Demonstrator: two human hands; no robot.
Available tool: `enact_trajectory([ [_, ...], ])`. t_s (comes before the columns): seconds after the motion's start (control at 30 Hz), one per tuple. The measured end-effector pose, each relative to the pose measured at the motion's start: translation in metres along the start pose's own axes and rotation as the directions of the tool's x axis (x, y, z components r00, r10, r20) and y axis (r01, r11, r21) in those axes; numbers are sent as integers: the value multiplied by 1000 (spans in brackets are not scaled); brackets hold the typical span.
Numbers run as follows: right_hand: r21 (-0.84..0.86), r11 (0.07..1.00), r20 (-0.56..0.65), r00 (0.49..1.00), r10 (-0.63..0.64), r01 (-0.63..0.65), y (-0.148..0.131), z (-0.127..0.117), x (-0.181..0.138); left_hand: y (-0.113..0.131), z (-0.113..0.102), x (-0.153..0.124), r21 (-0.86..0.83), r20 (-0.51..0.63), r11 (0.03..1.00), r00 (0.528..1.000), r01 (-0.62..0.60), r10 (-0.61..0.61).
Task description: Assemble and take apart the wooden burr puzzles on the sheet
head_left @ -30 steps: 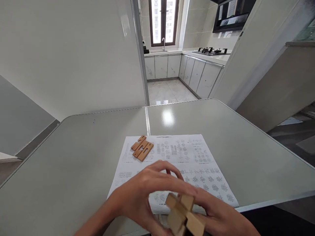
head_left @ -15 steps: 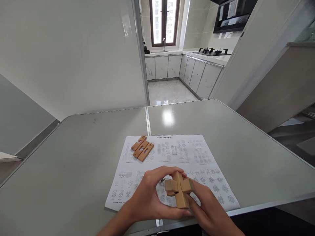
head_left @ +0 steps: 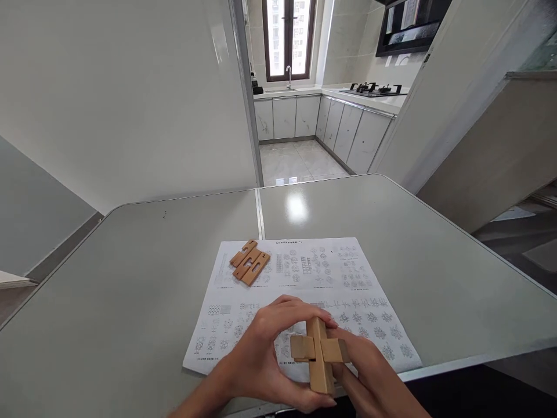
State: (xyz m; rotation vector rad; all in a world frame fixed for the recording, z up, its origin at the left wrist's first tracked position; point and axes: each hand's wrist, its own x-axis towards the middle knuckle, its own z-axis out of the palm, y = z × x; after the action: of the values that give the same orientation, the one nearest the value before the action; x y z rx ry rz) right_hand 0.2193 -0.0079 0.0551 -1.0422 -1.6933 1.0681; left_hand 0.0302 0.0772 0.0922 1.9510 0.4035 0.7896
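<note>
Both my hands hold a wooden interlocking cross puzzle above the near edge of the table. My left hand wraps round its left side, thumb under it and fingers curled over the top. My right hand grips it from the right and below. Under the hands lies a white instruction sheet printed with small diagrams. Three loose flat wooden pieces lie side by side on the sheet's far left corner, out of reach of either hand.
The grey folding table has a seam down its middle and a rounded metal rim. Beyond it a doorway opens onto a kitchen with white cabinets, a sink and a hob. A white wall stands at the left.
The puzzle rose from the bottom edge of the view and turned upright between my hands, then settled slightly lower. The loose pieces and the sheet stayed put.
</note>
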Motion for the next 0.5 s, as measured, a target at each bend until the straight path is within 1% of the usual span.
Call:
enact_trajectory([
  [0.1,12,1000,-14,1000,9,-9,2,2,0,0,1,0,15,14,1000,1000,7,-8],
  [0.2,4,1000,-76,997,12,-12,6,4,0,-1,3,1,60,-23,998,1000,8,-6],
  [0.27,-7,1000,-96,995,-5,4,10,4,-1,-1,5,1,82,-37,997,999,6,-3],
  [0.4,-37,996,-71,994,-88,85,17,3,-4,-3,7,1,68,23,998,1000,15,-17],
  [0.5,-63,993,-61,993,-101,97,20,1,-5,-7,9,0,68,7,997,1000,27,-27],
])
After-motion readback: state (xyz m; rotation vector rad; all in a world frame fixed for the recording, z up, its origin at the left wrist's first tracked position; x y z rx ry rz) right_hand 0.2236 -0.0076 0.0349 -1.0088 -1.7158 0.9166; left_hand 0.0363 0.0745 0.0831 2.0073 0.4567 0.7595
